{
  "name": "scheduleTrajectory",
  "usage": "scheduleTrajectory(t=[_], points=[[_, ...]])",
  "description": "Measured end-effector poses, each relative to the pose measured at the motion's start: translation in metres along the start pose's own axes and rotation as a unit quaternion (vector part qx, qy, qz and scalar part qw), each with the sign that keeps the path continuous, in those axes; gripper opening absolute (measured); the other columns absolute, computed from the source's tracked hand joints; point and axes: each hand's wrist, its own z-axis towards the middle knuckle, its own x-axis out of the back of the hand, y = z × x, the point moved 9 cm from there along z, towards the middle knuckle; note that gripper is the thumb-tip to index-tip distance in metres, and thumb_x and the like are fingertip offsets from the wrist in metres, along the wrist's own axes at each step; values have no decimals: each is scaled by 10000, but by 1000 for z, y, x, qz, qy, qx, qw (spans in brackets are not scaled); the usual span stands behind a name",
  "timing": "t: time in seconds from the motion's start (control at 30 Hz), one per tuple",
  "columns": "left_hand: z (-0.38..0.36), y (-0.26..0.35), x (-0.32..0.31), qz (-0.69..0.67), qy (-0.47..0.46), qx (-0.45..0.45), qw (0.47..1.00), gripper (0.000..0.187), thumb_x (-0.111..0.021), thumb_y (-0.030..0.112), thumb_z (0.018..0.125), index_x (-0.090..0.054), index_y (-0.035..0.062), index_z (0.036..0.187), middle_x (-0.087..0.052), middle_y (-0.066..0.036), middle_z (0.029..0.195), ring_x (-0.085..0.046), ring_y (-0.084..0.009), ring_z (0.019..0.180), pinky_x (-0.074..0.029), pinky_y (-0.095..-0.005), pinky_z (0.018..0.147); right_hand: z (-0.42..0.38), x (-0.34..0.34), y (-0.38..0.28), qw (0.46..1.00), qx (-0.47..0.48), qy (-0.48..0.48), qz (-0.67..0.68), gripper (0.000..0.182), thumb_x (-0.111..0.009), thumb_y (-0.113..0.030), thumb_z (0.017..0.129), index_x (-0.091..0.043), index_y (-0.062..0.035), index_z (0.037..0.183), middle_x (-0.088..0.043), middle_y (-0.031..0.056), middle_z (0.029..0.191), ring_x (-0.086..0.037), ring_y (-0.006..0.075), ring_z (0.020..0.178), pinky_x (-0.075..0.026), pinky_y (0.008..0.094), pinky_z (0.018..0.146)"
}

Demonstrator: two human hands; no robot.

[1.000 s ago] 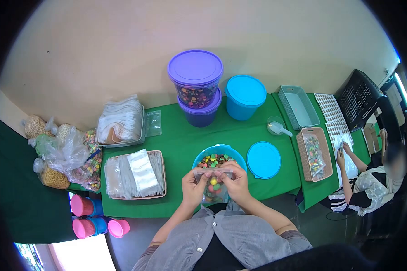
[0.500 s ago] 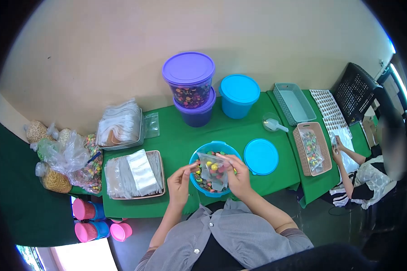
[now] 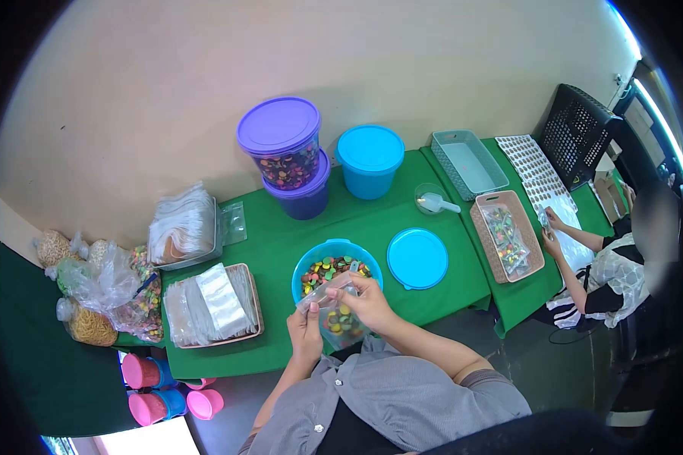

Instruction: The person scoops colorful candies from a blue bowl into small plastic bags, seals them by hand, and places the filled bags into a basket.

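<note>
A clear plastic pouch (image 3: pixel 340 324) with colourful candies inside hangs just in front of my body. My left hand (image 3: pixel 305 335) pinches one end of its upper edge. At the other end, my right hand (image 3: pixel 369 305) grips the same edge, with thumb and fingers closed. Just beyond my hands stands an uncovered blue tub (image 3: pixel 337 248), holding many loose candies in green, yellow, red and brown. The pouch overlaps the tub's near side, and part of the tub is hidden behind my hands.
A blue lid (image 3: pixel 417 258) lies right of the tub; behind it is a scoop (image 3: pixel 437 202). Plastic bags fill a basket (image 3: pixel 259 322) on the left. A pink basket (image 3: pixel 535 271) holds filled pouches. Lidded purple tubs (image 3: pixel 278 125) stand behind. A co-worker (image 3: pixel 611 262) is at right.
My hands have drawn the pouch nearer my body, from over the tub to its near edge. Both now pinch the pouch's upper edge. The camera view has shifted.
</note>
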Motion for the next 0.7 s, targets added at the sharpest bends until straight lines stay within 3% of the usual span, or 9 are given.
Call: scheduleTrajectory(t=[0.03,0.1,0.23,0.33,0.47,0.57,0.6,0.63,0.7], points=[[0,0,-1,1,0,-1,1000,349,-500,290,1006,-640,-18,1092,-669,-43,877,-560,-99,754,-445,-263,675,1,5,-1,1000,1,-1,1,226,-679,-215,898,-681,-7,986,-656,29,947,-601,112,902,-474,282,822],[-2,-3,-8,62,-42,15,997,404,-446,320,1021,-635,-29,1099,-671,-53,876,-566,-103,760,-445,-272,692,-2,8,11,977,-139,-37,155,276,-604,-279,952,-695,-18,957,-675,23,953,-593,96,911,-477,273,803],[1,-14,-32,5,-67,50,996,432,-421,337,1026,-634,-31,1103,-670,-67,894,-569,-111,787,-445,-290,715,-3,41,26,977,-162,-38,133,320,-551,-305,980,-697,-21,969,-688,36,952,-596,99,914,-478,284,823],[-5,-42,-63,42,-155,152,975,385,-437,287,1020,-609,-21,1172,-669,-92,974,-594,-137,907,-457,-289,791,-3,84,24,995,-86,-14,43,317,-546,-285,985,-684,0,1008,-687,55,970,-605,108,885,-479,292,840],[6,-32,-113,79,-111,85,987,279,-483,146,978,-599,3,1187,-660,-126,1057,-626,-209,1003,-472,-320,889,-23,226,11,960,-24,272,62,292,-530,-230,990,-665,24,1040,-683,84,976,-601,126,892,-470,292,843],[3,-43,-163,107,-167,50,979,242,-495,118,963,-612,9,1146,-653,-125,1075,-621,-213,1015,-469,-333,900,-62,350,-36,870,74,471,-124,257,-477,-163,991,-642,34,996,-651,86,947,-590,142,897,-457,293,798],[1,-42,-185,134,-193,43,971,214,-531,102,934,-622,27,1112,-650,-131,1066,-627,-261,1011,-468,-354,904,-78,396,-36,822,50,509,-250,262,-476,-176,993,-615,43,1030,-642,128,971,-599,205,889,-458,314,817],[-1,-50,-203,130,-196,44,971,214,-531,102,934,-622,27,1112,-650,-131,1066,-627,-261,1011,-468,-354,904,-83,432,-31,820,50,511,-253,262,-476,-176,993,-615,43,1030,-642,128,971,-599,205,889,-458,314,817],[-19,-79,-255,220,-307,-35,925,214,-557,92,906,-630,55,1105,-637,-132,1071,-603,-315,1035,-468,-388,908,-97,484,-41,729,88,534,-419,331,-492,-221,985,-599,31,1172,-599,240,1128,-551,337,1105,-399,425,967]])
